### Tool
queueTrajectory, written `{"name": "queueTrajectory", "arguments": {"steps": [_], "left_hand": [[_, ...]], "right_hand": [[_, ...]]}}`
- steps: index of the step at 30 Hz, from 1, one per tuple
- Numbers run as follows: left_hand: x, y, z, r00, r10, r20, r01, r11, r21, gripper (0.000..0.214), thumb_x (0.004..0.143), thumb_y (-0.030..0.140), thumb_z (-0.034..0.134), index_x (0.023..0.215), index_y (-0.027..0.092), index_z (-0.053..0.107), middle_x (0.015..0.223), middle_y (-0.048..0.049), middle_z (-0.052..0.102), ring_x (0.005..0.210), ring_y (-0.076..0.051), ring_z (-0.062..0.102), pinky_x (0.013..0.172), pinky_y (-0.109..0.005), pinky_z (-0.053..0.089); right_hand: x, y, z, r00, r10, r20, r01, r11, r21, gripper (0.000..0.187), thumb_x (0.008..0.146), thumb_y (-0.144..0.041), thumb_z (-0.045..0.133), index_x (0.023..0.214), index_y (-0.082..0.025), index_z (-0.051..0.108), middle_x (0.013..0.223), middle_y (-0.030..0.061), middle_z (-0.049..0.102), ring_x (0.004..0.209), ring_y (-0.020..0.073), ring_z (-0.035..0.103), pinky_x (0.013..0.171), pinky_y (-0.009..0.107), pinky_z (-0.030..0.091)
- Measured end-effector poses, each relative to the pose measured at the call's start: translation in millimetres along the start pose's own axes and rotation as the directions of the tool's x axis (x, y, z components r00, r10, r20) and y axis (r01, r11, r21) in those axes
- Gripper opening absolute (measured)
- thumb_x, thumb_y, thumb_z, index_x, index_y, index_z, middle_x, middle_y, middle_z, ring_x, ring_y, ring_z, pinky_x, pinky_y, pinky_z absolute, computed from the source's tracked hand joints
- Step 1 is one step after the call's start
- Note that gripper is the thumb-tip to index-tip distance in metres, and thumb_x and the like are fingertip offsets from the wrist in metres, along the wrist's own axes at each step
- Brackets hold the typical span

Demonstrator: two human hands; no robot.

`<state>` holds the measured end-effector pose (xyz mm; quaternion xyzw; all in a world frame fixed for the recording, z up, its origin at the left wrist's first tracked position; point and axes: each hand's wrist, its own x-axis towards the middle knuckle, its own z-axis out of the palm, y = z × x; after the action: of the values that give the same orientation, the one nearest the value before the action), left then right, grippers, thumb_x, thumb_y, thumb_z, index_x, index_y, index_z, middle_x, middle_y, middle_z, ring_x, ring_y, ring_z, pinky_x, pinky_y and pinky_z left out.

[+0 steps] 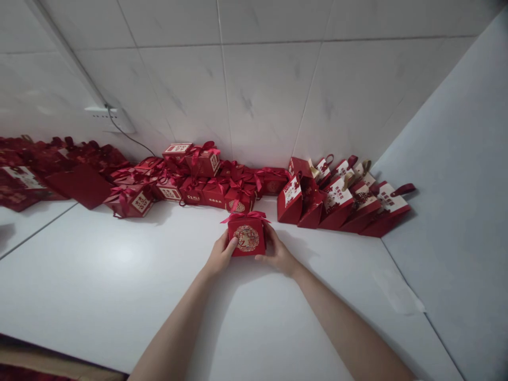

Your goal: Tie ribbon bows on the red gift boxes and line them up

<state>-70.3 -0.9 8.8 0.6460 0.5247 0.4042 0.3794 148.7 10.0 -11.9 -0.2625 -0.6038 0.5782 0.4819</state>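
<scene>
A small red gift box [246, 236] with a round gold emblem on its front and a red ribbon bow on top stands on the white table [119, 286]. My left hand [220, 255] grips its left side, thumb on the front face. My right hand [277, 252] wraps round its right side. Both hands are closed on the box.
A row of similar ribboned red boxes [198, 185] lines the tiled wall behind. Red gift bags with handles [345, 201] lean together at the right, by a pale side panel [456, 211]. More red bags [47, 174] lie at far left. A cable [129, 135] hangs from a wall socket.
</scene>
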Motion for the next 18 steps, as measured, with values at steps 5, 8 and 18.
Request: {"name": "queueTrajectory", "arguments": {"steps": [5,8,18], "left_hand": [[-0.3,0.4,0.0,1.000,-0.002,0.001,0.002,1.000,-0.006,0.061,0.094,0.056,0.040,0.135,0.012,0.051,0.133,-0.0117,0.061,0.117,-0.029,0.059,0.102,-0.040,0.044],[-0.2,1.4,0.3,1.000,0.005,-0.007,-0.005,1.000,-0.013,0.061,0.094,0.056,0.040,0.136,0.013,0.050,0.133,-0.0109,0.061,0.118,-0.029,0.059,0.102,-0.040,0.044],[0.9,4.0,0.3,1.000,-0.004,-0.007,0.004,1.000,-0.013,0.067,0.093,0.059,0.040,0.138,0.012,0.049,0.134,-0.0132,0.060,0.122,-0.031,0.056,0.105,-0.043,0.043]], "right_hand": [[0.8,0.1,-1.4,0.999,0.000,0.032,-0.002,0.999,0.041,0.096,0.073,-0.032,0.081,0.150,-0.035,0.024,0.153,0.0081,0.036,0.138,0.0289,0.040,0.114,0.049,0.033],[2.0,1.9,-0.8,0.999,0.019,0.030,-0.021,0.996,0.085,0.097,0.073,-0.032,0.081,0.151,-0.034,0.023,0.151,0.0093,0.040,0.135,0.0298,0.043,0.112,0.050,0.035],[2.8,3.0,-1.8,0.999,0.038,0.015,-0.039,0.996,0.080,0.101,0.070,-0.035,0.083,0.151,-0.033,0.023,0.151,0.0101,0.040,0.134,0.0300,0.044,0.111,0.050,0.036]]}}
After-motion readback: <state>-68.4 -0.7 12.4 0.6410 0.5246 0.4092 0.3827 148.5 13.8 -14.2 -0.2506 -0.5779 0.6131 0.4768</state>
